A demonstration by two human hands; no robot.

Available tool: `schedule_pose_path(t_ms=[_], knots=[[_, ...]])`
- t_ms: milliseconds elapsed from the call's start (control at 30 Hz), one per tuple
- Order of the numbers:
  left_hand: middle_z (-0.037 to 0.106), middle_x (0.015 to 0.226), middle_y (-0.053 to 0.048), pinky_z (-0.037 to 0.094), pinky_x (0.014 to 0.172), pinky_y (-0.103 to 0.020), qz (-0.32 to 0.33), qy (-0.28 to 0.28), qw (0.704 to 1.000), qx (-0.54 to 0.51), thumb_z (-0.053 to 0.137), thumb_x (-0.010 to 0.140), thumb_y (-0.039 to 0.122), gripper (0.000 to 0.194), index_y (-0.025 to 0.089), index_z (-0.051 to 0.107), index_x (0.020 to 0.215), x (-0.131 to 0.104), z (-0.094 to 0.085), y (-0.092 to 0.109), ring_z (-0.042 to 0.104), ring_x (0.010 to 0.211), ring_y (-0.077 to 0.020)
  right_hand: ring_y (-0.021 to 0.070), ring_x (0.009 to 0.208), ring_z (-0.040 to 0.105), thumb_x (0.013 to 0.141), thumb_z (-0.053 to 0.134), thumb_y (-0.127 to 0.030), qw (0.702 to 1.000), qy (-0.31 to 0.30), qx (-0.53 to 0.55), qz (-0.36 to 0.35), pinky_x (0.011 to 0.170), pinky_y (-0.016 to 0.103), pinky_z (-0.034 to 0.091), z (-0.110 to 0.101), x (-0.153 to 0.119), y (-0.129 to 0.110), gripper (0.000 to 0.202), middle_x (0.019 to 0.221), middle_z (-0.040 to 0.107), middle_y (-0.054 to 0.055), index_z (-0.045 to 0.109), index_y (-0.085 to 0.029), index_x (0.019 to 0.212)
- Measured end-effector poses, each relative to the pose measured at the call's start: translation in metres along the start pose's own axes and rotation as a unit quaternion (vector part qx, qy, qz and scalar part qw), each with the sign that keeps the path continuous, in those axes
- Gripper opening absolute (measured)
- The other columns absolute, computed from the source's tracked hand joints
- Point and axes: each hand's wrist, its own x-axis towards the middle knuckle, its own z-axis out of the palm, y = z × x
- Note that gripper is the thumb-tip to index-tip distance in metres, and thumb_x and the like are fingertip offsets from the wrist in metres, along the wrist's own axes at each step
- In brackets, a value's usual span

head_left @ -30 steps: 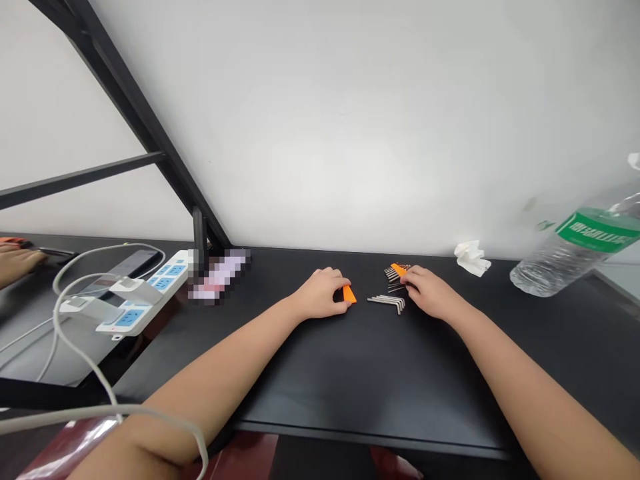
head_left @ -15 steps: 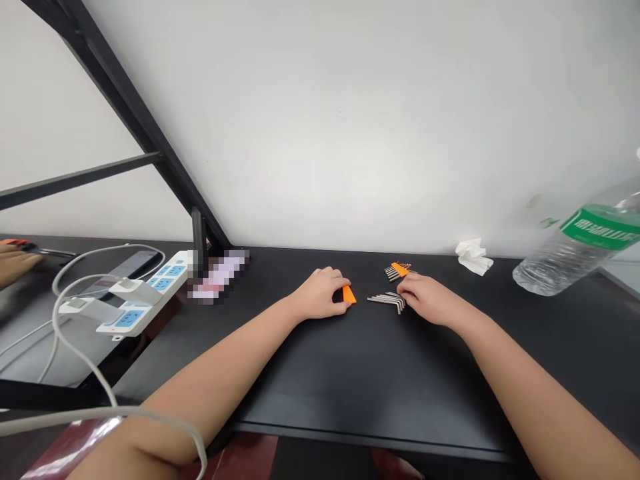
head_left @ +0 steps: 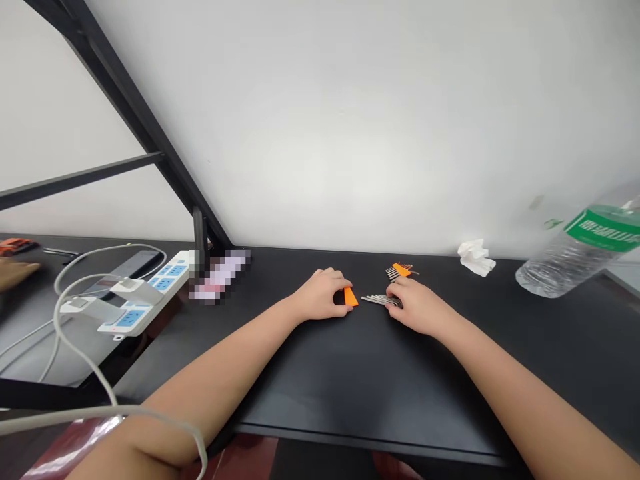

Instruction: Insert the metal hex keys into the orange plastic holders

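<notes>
My left hand (head_left: 323, 295) grips a small orange holder (head_left: 351, 297) between thumb and fingers, low on the black table (head_left: 320, 380). To its right, my right hand (head_left: 415, 305) has its fingers closed on the bent ends of several silver hex keys (head_left: 379, 299), whose long ends point left toward the orange holder with a small gap between. Just behind my right hand lies a second orange holder (head_left: 402, 270) with several thin keys in it.
A crumpled tissue (head_left: 477, 257) and a tilted-looking plastic bottle (head_left: 575, 250) stand to the right. At the left are a white power strip (head_left: 150, 293), cables, a phone (head_left: 133, 265), a black metal frame (head_left: 135, 110) and another person's hand (head_left: 15, 273).
My right hand has moved slightly left and closed round the hex keys, which now lie closer together. The other person's hand at the far left has shifted, showing more of an orange object.
</notes>
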Motion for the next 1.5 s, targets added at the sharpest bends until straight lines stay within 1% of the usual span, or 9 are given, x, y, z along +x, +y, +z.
schedule_pose_path(t_ms=[100,267,400,567,700,1067,1333,1433,1500], knots=[[0.068,0.117,-0.008,0.041,0.102,-0.042,0.0,-0.008,1.0,-0.019,0.073,0.082,0.047,0.053,0.021,0.068,0.127,0.0,-0.001,0.003,0.061,0.109,-0.0275,0.0227,0.093,0.06,0.092,0.06,-0.024,0.999,0.021,-0.027,-0.036,0.08,0.036,0.048,-0.002,0.0,0.002,0.011,0.102,0.063,0.008,0.069,-0.021,0.097],[0.068,0.121,-0.008,0.041,0.104,-0.041,0.014,-0.01,0.999,-0.037,0.068,0.083,0.03,0.054,0.021,0.062,0.136,0.0,-0.001,0.007,0.06,0.114,-0.0279,0.0252,0.1,0.057,0.094,0.06,-0.023,0.99,0.05,-0.074,-0.11,0.086,0.041,0.045,-0.003,0.0,0.0,0.013,0.105,0.062,0.008,0.073,-0.023,0.092],[0.071,0.109,-0.007,0.044,0.099,-0.04,0.015,0.003,0.998,-0.056,0.067,0.085,0.026,0.053,0.02,0.061,0.137,0.0,0.002,0.004,0.062,0.104,-0.0254,0.0253,0.099,0.056,0.095,0.055,-0.018,0.99,0.028,-0.088,-0.103,0.082,0.038,0.046,-0.002,0.001,-0.007,0.018,0.098,0.062,0.009,0.07,-0.02,0.086],[0.071,0.101,-0.005,0.046,0.094,-0.037,0.022,0.021,0.996,-0.078,0.069,0.085,0.024,0.051,0.021,0.062,0.135,0.0,0.005,0.0,0.063,0.094,-0.0216,0.019,0.083,0.058,0.085,0.06,-0.013,0.994,-0.003,-0.074,-0.077,0.072,0.03,0.044,-0.004,-0.001,-0.015,0.01,0.091,0.062,0.006,0.062,-0.019,0.078],[0.072,0.101,-0.005,0.048,0.09,-0.035,0.032,0.027,0.996,-0.08,0.07,0.084,0.023,0.051,0.021,0.062,0.135,0.0,0.006,-0.003,0.064,0.093,-0.0209,0.0127,0.068,0.055,0.089,0.056,-0.014,0.996,-0.01,-0.061,-0.072,0.06,0.026,0.038,-0.001,-0.004,-0.019,0.008,0.089,0.063,0.002,0.06,-0.019,0.085],[0.07,0.097,-0.003,0.049,0.088,-0.032,0.054,0.027,0.994,-0.092,0.068,0.085,0.021,0.051,0.02,0.061,0.136,0.001,0.01,-0.005,0.063,0.089,-0.0179,0.0148,0.07,0.058,0.1,0.048,-0.018,0.988,-0.006,-0.106,-0.114,0.062,0.028,0.04,0.012,0.0,-0.022,0.018,0.093,0.062,0.005,0.065,-0.018,0.094],[0.067,0.09,-0.001,0.05,0.085,-0.031,0.045,0.028,0.99,-0.134,0.066,0.085,0.022,0.051,0.02,0.063,0.136,-0.001,0.008,0.001,0.061,0.083,-0.0158,0.0153,0.075,0.06,0.096,0.049,-0.014,0.989,-0.007,0.04,-0.145,0.07,0.029,0.048,0.011,0.0,-0.018,0.016,0.094,0.061,0.005,0.063,-0.019,0.095],[0.067,0.087,-0.001,0.051,0.082,-0.03,0.021,0.04,0.974,-0.223,0.067,0.085,0.026,0.049,0.019,0.065,0.134,-0.002,0.006,0.002,0.06,0.079,-0.0143,0.0152,0.075,0.059,0.094,0.051,-0.015,0.979,0.028,0.144,-0.142,0.07,0.03,0.049,0.012,0.0,-0.015,0.014,0.093,0.062,0.004,0.064,-0.021,0.094],[0.068,0.087,-0.002,0.051,0.081,-0.03,-0.007,0.054,0.946,-0.319,0.07,0.085,0.028,0.05,0.017,0.065,0.134,-0.002,0.005,0.004,0.061,0.079,-0.0143,0.0146,0.073,0.058,0.094,0.052,-0.019,0.963,0.042,0.239,-0.12,0.068,0.029,0.05,0.01,0.001,-0.014,0.013,0.091,0.063,0.004,0.065,-0.021,0.095]])
